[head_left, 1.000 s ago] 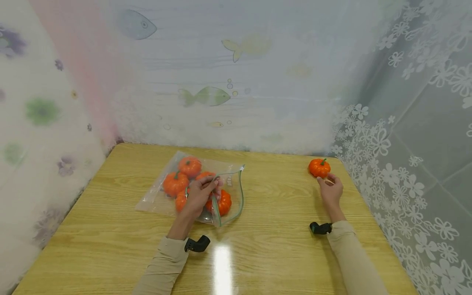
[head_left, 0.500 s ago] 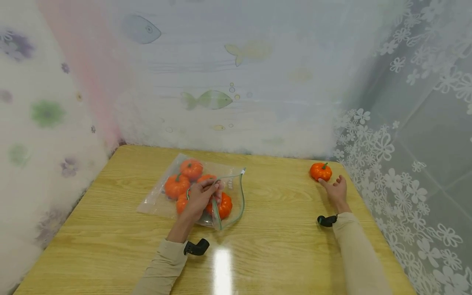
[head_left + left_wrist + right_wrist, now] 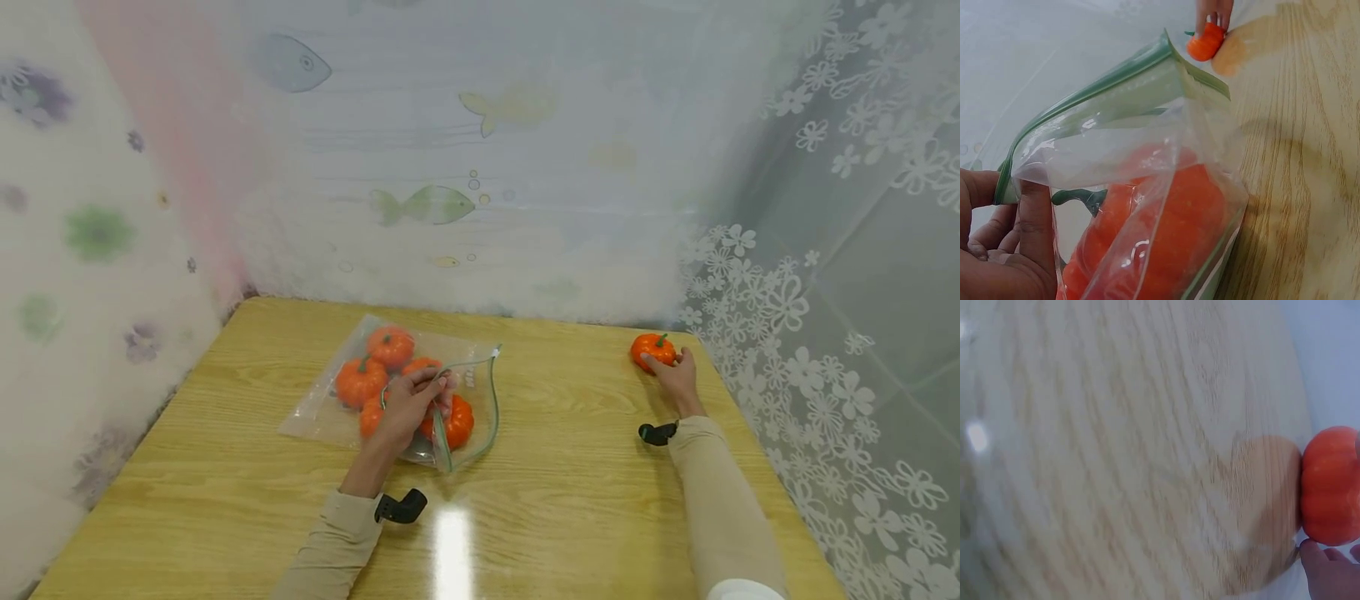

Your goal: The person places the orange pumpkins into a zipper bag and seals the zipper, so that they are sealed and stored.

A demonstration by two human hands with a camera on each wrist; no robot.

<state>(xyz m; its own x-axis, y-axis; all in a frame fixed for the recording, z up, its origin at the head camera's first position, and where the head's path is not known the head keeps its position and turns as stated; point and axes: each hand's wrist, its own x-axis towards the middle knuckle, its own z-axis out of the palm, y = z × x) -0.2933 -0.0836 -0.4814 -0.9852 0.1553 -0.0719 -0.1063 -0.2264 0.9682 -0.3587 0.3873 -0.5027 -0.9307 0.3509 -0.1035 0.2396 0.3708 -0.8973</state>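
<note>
A clear zip bag lies left of the table's middle, with several orange toy pumpkins inside. My left hand pinches the bag's green-lined rim, and the mouth gapes towards the right. Close up in the left wrist view, thumb and finger hold the green zip strip. At the far right corner stands a single orange pumpkin with a green stem. My right hand grips it, thumb on the near side and fingers on the right. The right wrist view shows only part of that pumpkin and fingertips below it.
The wooden table has bare wood between the bag and the right-hand pumpkin. A curtain with fish hangs behind the back edge. Flowered curtains close in on the left and right sides.
My right hand first touches near the pumpkin, then spreads its fingers, and now closes thumb and fingers around it. The left hand and bag keep their place; the head view shifts slightly.
</note>
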